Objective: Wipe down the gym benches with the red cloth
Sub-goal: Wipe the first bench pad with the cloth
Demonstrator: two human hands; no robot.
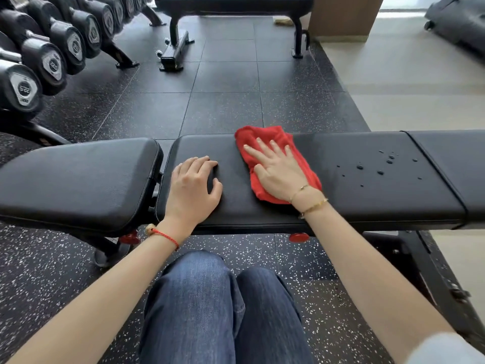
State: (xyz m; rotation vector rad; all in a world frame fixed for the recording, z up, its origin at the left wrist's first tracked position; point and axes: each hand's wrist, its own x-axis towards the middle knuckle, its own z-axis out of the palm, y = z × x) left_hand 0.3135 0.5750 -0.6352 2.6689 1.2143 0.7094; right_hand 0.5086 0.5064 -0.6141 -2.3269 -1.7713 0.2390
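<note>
head view. black padded gym bench (354,185) runs left to right across frame; person's knees in blue jeans (210,306) below it.

right hand (278,172): flat on the red cloth (265,148), fingers straight and spread, palm pressing down; not clenched, nothing pinched. gold bracelets (312,206) at that wrist.

red cloth: crumpled, lying on the middle pad of the bench, reaching from near the far edge toward the near edge, mostly under the right hand.

left hand (194,185): rests on the same pad just left of the cloth, apart from it; fingers loosely curled against the vinyl, holding nothing. red string bracelet (165,236) at the wrist.

water droplets (380,166) scattered on the pad right of the cloth, well apart from it.

dumbbell rack (47,56) upper left. second bench (233,6) at the far end on the speckled rubber floor (223,82).
</note>
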